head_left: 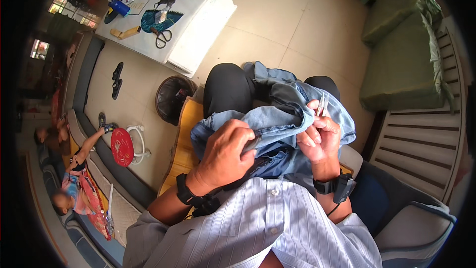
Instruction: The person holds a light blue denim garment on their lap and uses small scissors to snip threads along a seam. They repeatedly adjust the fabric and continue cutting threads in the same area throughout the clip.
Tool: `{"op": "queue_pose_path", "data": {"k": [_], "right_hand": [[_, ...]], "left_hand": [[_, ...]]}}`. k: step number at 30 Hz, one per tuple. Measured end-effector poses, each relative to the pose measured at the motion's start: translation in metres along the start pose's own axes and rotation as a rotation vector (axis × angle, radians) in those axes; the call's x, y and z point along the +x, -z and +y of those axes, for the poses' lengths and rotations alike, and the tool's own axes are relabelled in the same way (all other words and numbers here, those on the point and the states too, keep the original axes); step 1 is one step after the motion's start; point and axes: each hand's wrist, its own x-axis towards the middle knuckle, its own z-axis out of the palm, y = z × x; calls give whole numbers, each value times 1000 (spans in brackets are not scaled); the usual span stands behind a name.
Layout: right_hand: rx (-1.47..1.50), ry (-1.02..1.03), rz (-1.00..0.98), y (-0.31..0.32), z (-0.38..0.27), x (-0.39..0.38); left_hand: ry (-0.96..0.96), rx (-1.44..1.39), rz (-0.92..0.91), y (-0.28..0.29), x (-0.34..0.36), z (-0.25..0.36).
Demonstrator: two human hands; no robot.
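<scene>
A light blue denim garment (280,116) lies bunched across my lap, its darker side showing in the folds. My left hand (225,149) is closed on a seam edge of it, thumb and fingers pinching the cloth. In my right hand (320,144) are small metal thread snips (322,104), blades pointing up and away from me. The fingers of that hand curl round the snips beside the raised denim edge, and whether they also grip the cloth I cannot tell.
A white table (210,17) at the far left carries large scissors (162,38) and a blue object (119,7). Left of my knees stand a waste bin (171,99) and a red-topped stool (122,147). Other people sit along the left sofa. A green-covered seat (401,77) stands right.
</scene>
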Motion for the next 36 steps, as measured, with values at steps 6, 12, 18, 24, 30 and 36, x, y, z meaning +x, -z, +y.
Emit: {"op": "queue_pose_path", "data": {"k": [6,12,18,24,30,36], "right_hand": [[6,-6,-1,-1,0,5],[17,-9,-17,4,0,5],[12,-1,-10,2,-1,7],[13,-4,-8,3,-1,7],[6,-5,-7,4,0,6],[-1,-4,20,1,0,6]], "left_hand": [[91,-185,16,6,-12,-17],[33,-225,62,4,-18,-24],[-25,-52,15,6,-8,9],[-43,-24,-4,4,-18,-11],[39,-43,-18,2,-18,-10],[59,10,-46,1,-13,-4]]}}
